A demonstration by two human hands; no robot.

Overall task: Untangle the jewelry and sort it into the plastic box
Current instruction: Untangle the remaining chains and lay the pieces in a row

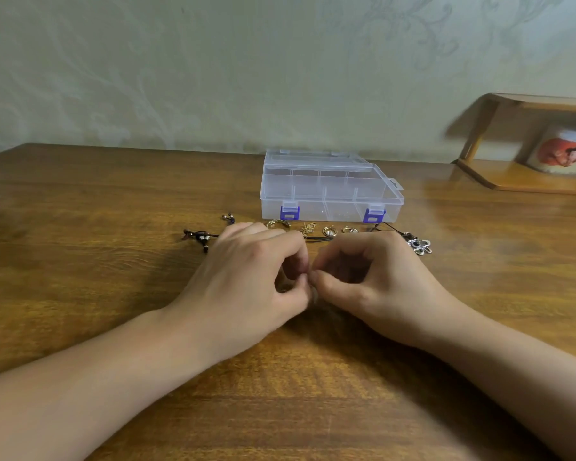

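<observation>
A clear plastic box (330, 191) with blue latches stands shut at the middle of the wooden table (97, 227), divided into compartments. In front of it lie a dark cord with beads (198, 237), gold pieces (310, 227), gold earrings (330, 231) and a cord with a silver pendant (420, 246). My left hand (246, 277) and my right hand (373, 277) meet fingertip to fingertip just in front of the jewelry, fingers curled and pinching something small between them. What they pinch is hidden by the fingers.
A wooden shelf (529, 181) stands at the back right with a white cup with a red picture (566, 154) under its top board. A patterned wall closes off the far edge of the table.
</observation>
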